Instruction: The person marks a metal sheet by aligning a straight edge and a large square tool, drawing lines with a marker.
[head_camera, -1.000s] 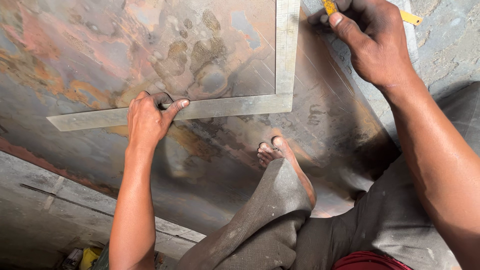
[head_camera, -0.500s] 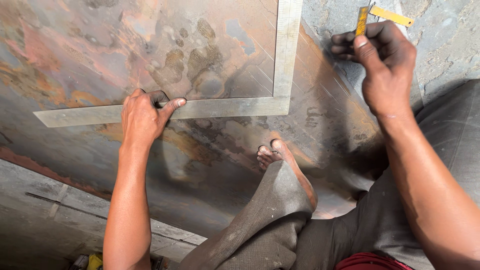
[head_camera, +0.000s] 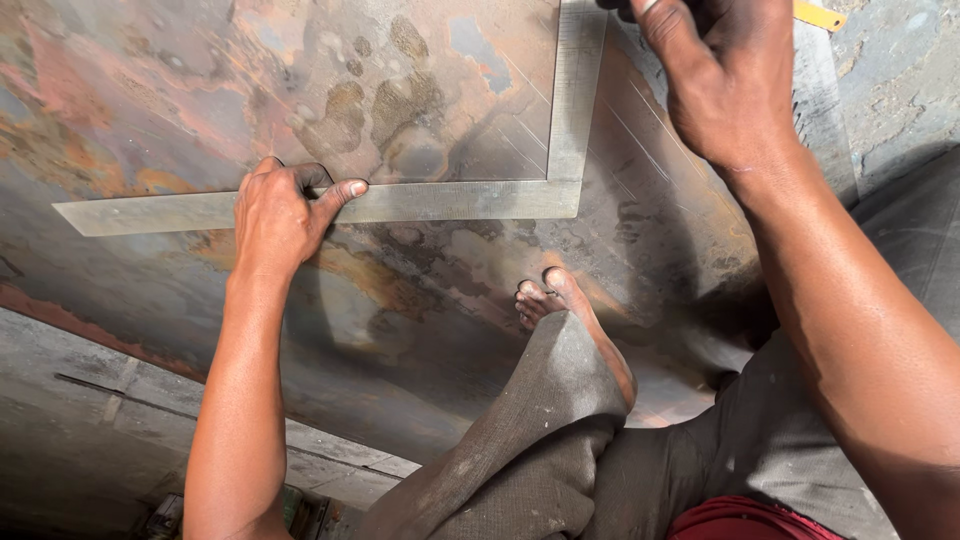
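Pinning the steel square (head_camera: 400, 200) flat on the rusted metal sheet (head_camera: 180, 90), my left hand (head_camera: 280, 215) lay spread across its long blade. My right hand (head_camera: 725, 85) hovered curled by the upright blade, near a yellow rule (head_camera: 820, 15); its grip I couldn't tell. Marking looked underway. No containers showed.

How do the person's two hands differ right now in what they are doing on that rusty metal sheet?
The left hand lies low on the horizontal arm of the grey L-shaped steel square, fingers curled over its edge; the right hand is raised near the square's upright arm at the top of the picture. The left hand shows whole, the right hand is partly cut off. A yellow strip shows beside the right hand, none by the left. Both are bare, over the discoloured metal sheet.
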